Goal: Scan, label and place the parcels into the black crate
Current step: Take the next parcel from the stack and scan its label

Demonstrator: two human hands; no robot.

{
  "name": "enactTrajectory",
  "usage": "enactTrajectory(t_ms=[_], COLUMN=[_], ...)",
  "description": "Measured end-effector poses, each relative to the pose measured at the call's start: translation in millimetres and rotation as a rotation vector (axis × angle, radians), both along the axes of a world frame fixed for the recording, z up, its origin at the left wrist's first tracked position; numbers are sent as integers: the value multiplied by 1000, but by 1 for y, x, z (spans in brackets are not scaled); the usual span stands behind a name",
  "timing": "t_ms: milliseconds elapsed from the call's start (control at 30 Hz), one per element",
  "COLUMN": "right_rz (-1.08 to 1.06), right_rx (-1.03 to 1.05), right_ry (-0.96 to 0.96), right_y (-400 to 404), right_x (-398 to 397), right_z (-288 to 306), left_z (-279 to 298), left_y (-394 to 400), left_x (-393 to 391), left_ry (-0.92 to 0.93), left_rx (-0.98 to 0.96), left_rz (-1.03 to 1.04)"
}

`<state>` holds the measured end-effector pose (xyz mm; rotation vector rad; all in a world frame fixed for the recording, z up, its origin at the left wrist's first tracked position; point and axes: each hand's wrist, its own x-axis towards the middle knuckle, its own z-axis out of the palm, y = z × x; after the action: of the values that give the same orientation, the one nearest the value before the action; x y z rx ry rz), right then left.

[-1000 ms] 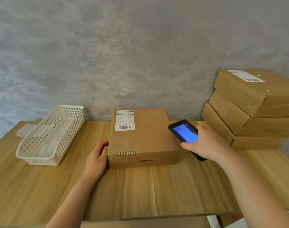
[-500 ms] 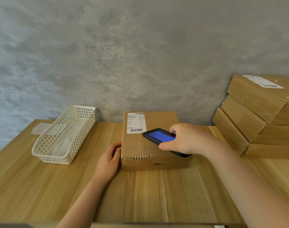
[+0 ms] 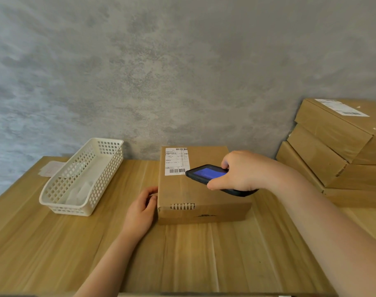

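Your right hand point(image 3: 242, 171) is gripping a black handheld scanner with a blue screen point(image 3: 210, 175) over the white barcode label point(image 3: 176, 161) of the brown cardboard parcel point(image 3: 201, 187) lying on the wooden table point(image 3: 54, 243), while your left hand point(image 3: 141, 210) is resting against the parcel's left side, fingers loosely curled.

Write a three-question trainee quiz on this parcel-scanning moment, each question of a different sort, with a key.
1. True or false: the right hand holds the black scanner over the parcel on the table.
2. Multiple choice: the left hand is A) inside the white basket; B) against the parcel's left side; C) on the stack of parcels.
3. Fill in: the scanner's front end sits just right of the barcode on the parcel's white ____.

Key:
1. True.
2. B.
3. Label.
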<state>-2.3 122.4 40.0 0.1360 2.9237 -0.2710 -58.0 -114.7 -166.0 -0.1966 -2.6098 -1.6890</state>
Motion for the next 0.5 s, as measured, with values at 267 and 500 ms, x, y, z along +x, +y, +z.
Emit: enactTrajectory(t_ms=[267, 500], right_rz=[6, -26], right_rx=[13, -15], right_ry=[-27, -18], right_y=[2, 11], right_x=[3, 5], right_z=[3, -2], left_z=[1, 0], left_y=[1, -1], left_x=[0, -1], left_ry=[2, -5], left_rx=[0, -10], left_rz=[4, -10])
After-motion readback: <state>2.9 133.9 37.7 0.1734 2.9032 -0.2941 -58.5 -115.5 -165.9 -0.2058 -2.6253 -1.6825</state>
